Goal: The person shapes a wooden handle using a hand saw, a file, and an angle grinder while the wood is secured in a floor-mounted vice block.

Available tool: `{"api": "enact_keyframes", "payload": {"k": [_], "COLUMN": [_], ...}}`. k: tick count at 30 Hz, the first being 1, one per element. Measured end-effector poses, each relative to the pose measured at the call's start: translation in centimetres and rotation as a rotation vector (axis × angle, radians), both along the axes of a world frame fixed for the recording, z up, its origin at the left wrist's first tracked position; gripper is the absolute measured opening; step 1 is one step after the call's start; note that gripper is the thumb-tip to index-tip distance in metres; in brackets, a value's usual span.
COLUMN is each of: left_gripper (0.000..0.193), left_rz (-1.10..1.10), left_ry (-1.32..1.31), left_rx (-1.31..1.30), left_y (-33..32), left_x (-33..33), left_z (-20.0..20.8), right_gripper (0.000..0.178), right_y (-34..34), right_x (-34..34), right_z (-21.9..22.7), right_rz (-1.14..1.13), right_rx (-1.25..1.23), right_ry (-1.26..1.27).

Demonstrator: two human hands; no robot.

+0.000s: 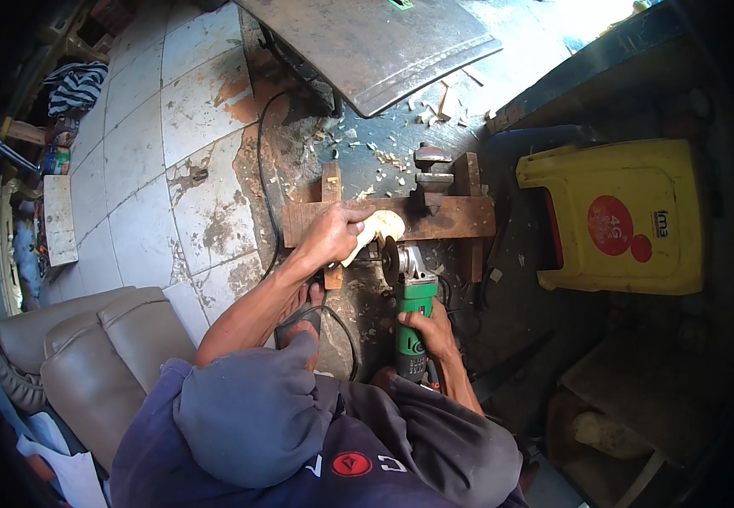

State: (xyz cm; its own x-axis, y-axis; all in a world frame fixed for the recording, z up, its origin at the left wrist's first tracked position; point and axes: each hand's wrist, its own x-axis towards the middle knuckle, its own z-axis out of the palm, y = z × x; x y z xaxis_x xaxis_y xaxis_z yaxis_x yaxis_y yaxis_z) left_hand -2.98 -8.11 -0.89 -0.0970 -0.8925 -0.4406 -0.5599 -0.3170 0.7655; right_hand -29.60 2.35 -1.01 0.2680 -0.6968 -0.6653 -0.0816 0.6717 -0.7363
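Note:
My left hand [331,235] is closed around a pale, rounded piece of carved wood [386,224], held against a low wooden bench [464,218]. In my right hand [435,330] is a green angle grinder [418,296], gripped round its body with the head pointing away from me. The grinder's dark disc [391,261] stands on edge close to the near side of the wood; whether it touches or spins I cannot tell. Just beyond the grinder head, a small metal vise [432,176] sits on the bench.
A yellow plastic stool [672,220] lies to the right. Wood chips [388,158] litter the floor beyond the bench, below a dark flat tabletop [375,46]. A black cable [260,161] runs along the left. My bare foot [306,309] is near the bench; a padded seat [117,360] stands at left.

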Motion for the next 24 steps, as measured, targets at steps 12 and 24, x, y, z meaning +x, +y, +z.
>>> {"api": "enact_keyframes", "payload": {"k": [12, 24], "left_gripper": [0.034, 0.035], "left_rz": [-0.007, -0.006], "left_ry": [-0.006, 0.003], "left_rx": [-0.018, -0.011], "left_y": [0.0, 0.0], "left_x": [0.0, 0.2], "left_z": [0.1, -0.3], "right_gripper": [0.045, 0.043], "right_y": [-0.2, -0.2], "right_x": [0.2, 0.3], "right_z": [0.5, 0.3], "right_rz": [-0.001, -0.013], "right_rx": [0.013, 0.029], "right_ry": [-0.008, -0.039]}}
